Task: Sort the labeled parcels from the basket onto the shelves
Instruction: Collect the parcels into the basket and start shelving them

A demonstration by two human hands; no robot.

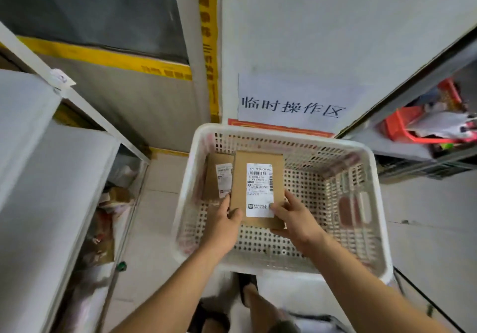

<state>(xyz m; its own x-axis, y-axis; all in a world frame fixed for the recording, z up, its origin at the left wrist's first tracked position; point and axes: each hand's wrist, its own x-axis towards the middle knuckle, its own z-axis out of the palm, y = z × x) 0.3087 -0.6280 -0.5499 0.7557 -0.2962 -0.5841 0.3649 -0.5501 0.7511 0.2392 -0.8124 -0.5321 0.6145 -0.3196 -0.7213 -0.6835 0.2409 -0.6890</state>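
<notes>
Both hands, left hand (224,225) and right hand (296,223), grip one labeled parcel (255,177) above the basket (371,177); a second parcel (219,175) remains inside.

A white paper sign (291,100) with black Chinese characters hangs on the pale wall (335,22), with a red strip (278,127) along its lower edge. Yellow tape (207,43) with dark lettering runs down the wall to the sign's left, and a second yellow band (108,57) slants across the grey panel (90,4) beside it. At far right a red crate (413,128) holds mixed clutter above the tiled floor (426,203).
</notes>
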